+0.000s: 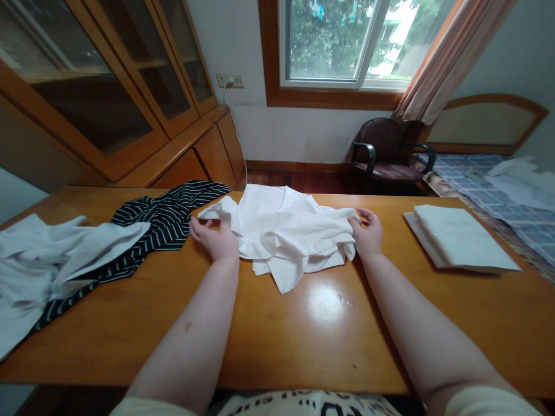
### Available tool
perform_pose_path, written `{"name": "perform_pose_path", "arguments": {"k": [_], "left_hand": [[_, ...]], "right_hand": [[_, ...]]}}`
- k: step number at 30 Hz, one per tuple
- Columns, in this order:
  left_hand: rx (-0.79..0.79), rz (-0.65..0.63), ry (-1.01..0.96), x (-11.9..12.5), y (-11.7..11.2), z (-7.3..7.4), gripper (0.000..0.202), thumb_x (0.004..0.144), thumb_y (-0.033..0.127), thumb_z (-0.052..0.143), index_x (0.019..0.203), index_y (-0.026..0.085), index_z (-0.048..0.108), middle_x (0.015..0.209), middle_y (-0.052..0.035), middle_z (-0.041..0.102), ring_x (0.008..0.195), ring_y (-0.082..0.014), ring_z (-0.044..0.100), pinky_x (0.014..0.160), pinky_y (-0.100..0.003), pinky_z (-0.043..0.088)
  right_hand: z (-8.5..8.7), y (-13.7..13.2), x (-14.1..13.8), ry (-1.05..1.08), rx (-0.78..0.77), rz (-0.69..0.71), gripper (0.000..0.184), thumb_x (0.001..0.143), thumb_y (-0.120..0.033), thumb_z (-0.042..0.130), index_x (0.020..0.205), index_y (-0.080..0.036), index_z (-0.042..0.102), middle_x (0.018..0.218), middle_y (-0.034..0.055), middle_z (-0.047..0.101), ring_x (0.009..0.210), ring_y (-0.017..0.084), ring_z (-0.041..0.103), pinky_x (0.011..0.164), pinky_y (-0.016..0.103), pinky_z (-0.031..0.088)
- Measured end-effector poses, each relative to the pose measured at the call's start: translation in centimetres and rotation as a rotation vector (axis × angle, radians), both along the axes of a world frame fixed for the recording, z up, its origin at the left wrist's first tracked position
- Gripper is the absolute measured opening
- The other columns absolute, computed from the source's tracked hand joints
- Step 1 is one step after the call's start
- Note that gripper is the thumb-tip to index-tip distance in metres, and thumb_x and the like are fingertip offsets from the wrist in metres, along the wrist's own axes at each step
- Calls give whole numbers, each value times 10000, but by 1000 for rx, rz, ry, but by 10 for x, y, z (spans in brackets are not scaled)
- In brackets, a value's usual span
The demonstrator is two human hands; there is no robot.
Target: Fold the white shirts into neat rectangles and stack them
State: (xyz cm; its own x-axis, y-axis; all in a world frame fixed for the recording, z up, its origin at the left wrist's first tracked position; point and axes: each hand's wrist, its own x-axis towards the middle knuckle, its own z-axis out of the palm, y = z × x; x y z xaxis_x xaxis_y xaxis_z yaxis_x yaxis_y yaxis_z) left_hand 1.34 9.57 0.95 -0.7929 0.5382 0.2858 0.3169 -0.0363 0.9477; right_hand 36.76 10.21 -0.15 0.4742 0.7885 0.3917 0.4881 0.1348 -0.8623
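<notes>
A crumpled white shirt point(290, 225) lies across the middle of the wooden table, its lower edge hanging in loose folds toward me. At its left end my left hand point(217, 238) is closed on a bunched part of the cloth, with some fingertips showing beyond it. My right hand point(367, 231) pinches the shirt's right edge between thumb and fingers. The cloth stretches between both hands, wrinkled in the centre. Parts of the fingers are hidden behind the fabric.
On the left of the table point(277, 341) lie a black-and-white striped garment point(173, 211) and a white garment point(26, 254) partly over it. A folded white cloth point(463, 237) rests at the right. Behind are a glass-door cabinet point(173, 130), an armchair point(384, 147) and a bed point(489, 182).
</notes>
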Motion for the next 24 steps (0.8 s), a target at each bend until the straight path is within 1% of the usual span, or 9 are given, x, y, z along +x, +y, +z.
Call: {"name": "perform_pose_path", "arguments": {"k": [2, 4, 7, 9, 11, 13, 16, 20, 24], "left_hand": [[75, -161, 290, 11, -12, 9, 586, 847, 379, 515, 1381, 180, 377, 1515, -156, 226, 1329, -241, 368, 1095, -363, 290], [60, -510, 531, 23, -21, 16, 471, 880, 430, 452, 1293, 211, 513, 1480, -111, 342, 1352, -240, 335, 1120, -388, 242], [-134, -1061, 729, 36, -25, 19, 548, 794, 476, 567, 1294, 253, 539, 1457, -80, 419, 1357, -271, 330, 1145, -479, 131], [-296, -1223, 755, 40, -23, 15, 590, 727, 401, 638, 1293, 264, 547, 1446, -69, 443, 1370, -296, 307, 1139, -535, 44], [-389, -1200, 671, 40, -18, 10, 457, 734, 291, 579, 1187, 249, 630, 1346, -57, 555, 1316, -284, 396, 1142, -521, 73], [-394, -1090, 504, 37, -14, 5, 389, 743, 214, 474, 1073, 216, 681, 1172, -52, 666, 1171, -251, 539, 1109, -444, 250], [-340, -878, 292, 31, -9, 0, 383, 727, 205, 429, 1016, 172, 678, 995, -52, 707, 969, -234, 622, 899, -340, 458], [-339, -683, 227, 28, -6, 0, 284, 718, 231, 460, 904, 184, 670, 810, -23, 693, 791, -216, 620, 720, -290, 463], [-365, -514, 211, 27, -7, 6, 231, 765, 354, 504, 821, 188, 654, 647, 0, 630, 679, -196, 575, 651, -273, 419]], "right_hand": [[5, -6, -3, -147, 92, -17, 238, 729, -346, 593, 900, -183, 622, 993, 89, 634, 975, 221, 562, 869, 354, 443], [10, -11, -5, -241, 114, 39, 132, 743, -319, 569, 784, -203, 615, 880, 63, 635, 924, 216, 564, 875, 359, 436], [13, -13, -6, -247, 61, 253, 175, 786, -346, 548, 762, -209, 654, 810, 52, 649, 850, 214, 574, 854, 367, 440], [11, -12, -5, -170, 3, 432, 258, 821, -393, 517, 845, -206, 692, 878, 62, 681, 892, 221, 592, 878, 375, 434], [7, -9, -4, -46, -64, 582, 340, 841, -444, 480, 932, -206, 704, 977, 65, 697, 970, 227, 602, 922, 379, 421], [2, -7, -5, 83, -129, 664, 391, 839, -480, 466, 993, -205, 697, 1048, 62, 695, 1028, 229, 600, 950, 375, 416], [-3, -5, -8, 160, -265, 674, 381, 792, -473, 527, 998, -197, 690, 1054, 59, 701, 1031, 245, 605, 937, 387, 436], [1, -7, -9, 158, -294, 796, 448, 738, -490, 611, 1083, -210, 670, 1156, 70, 671, 1104, 276, 580, 967, 421, 427], [7, -8, -11, -80, -196, 978, 690, 624, -458, 773, 1251, -234, 592, 1372, 90, 525, 1337, 299, 369, 1099, 462, 276]]}}
